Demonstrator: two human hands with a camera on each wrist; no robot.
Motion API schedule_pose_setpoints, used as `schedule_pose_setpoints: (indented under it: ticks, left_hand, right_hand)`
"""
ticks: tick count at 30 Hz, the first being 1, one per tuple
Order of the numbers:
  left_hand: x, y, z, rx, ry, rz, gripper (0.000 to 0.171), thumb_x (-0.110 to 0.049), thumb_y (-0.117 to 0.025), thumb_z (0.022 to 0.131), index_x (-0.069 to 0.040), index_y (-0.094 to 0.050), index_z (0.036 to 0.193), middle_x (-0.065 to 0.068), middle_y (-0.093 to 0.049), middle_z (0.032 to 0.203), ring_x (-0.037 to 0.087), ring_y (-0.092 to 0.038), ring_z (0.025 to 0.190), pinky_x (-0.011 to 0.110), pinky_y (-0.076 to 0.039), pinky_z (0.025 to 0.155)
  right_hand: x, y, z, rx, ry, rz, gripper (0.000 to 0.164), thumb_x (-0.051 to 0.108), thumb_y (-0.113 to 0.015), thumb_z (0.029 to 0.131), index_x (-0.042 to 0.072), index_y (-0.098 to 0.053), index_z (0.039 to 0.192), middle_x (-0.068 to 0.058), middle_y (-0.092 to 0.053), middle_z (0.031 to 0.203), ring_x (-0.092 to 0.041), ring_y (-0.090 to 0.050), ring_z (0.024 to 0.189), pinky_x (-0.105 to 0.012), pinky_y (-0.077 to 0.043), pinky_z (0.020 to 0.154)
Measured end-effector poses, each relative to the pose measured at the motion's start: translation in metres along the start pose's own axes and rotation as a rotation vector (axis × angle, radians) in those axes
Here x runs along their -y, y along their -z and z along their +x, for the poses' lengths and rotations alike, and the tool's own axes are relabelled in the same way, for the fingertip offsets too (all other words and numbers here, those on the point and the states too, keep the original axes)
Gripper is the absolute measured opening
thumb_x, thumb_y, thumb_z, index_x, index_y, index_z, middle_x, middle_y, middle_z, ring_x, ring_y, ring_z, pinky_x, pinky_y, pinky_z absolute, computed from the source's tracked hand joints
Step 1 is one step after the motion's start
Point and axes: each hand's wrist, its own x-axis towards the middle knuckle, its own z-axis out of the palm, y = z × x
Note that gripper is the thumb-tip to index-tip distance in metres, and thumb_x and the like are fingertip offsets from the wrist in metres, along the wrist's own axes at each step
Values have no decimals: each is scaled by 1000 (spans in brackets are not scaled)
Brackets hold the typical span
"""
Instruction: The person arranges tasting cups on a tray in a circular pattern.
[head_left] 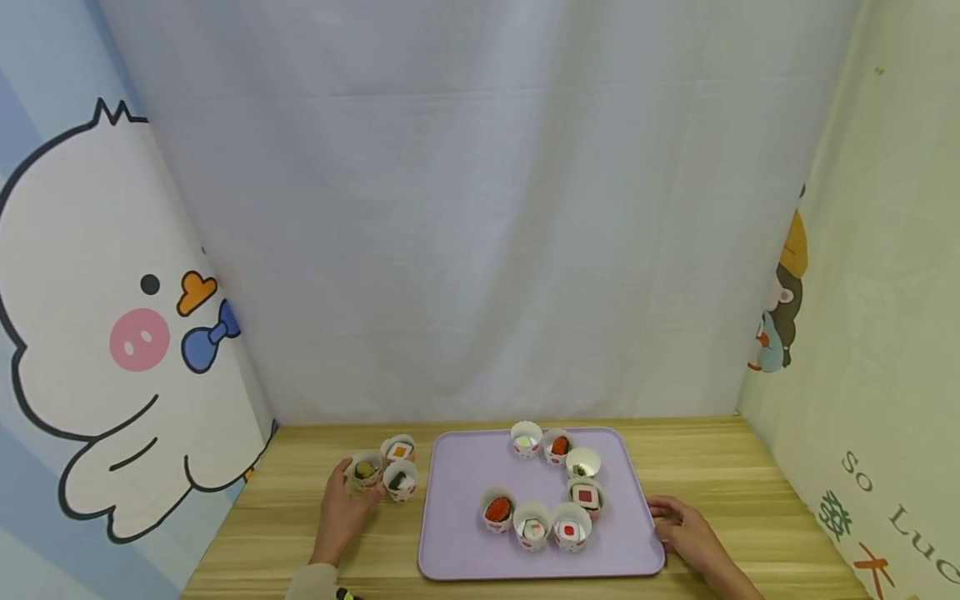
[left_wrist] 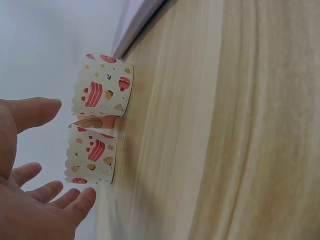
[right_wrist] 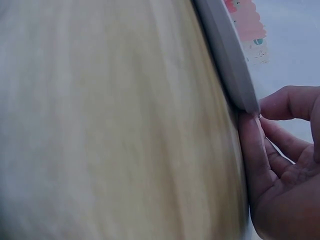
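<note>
On the left of the table, three paper cups stand close together. My left hand (head_left: 347,510) is at the nearest-left paper cup (head_left: 365,471), which has something greenish inside. In the left wrist view, thumb and fingers are spread apart beside that patterned cup (left_wrist: 91,155); whether they touch it I cannot tell. The other two are a cup with an orange-and-white piece (head_left: 399,451) and a cup with a dark-and-white piece (head_left: 401,481). My right hand (head_left: 688,533) pinches the right edge of the lilac tray (head_left: 457,517) between thumb and finger, as the right wrist view shows.
Several more paper cups stand on the tray in a curved row, among them a cup with a red topping (head_left: 497,510) and a cup at the back (head_left: 527,440). A pale curtain (head_left: 480,250) hangs behind the wooden table (head_left: 757,517), with printed cloths at both sides.
</note>
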Motion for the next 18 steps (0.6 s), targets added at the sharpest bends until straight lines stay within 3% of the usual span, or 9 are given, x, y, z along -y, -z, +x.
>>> schedule_pose_setpoints:
  ticks: [11, 18]
  left_hand:
    - [16, -3, 10, -21, 2, -125, 81, -9, -70, 85, 7, -23, 149, 33, -32, 152, 49, -33, 140, 58, -32, 113]
    - [20, -5, 15, -30, 17, -146, 79, -8, -69, 86, 8, -23, 149, 36, -34, 149, 50, -36, 138, 56, -33, 114]
  right_hand:
    - [3, -1, -3, 0, 12, 6, 52, -8, -59, 78, -7, -55, 130, -17, -64, 114, -17, -60, 91, -31, -55, 66]
    - [5, 0, -4, -7, 9, -4, 52, -7, -60, 78, -7, -55, 129, -17, -64, 113, -16, -59, 89, -30, -55, 66]
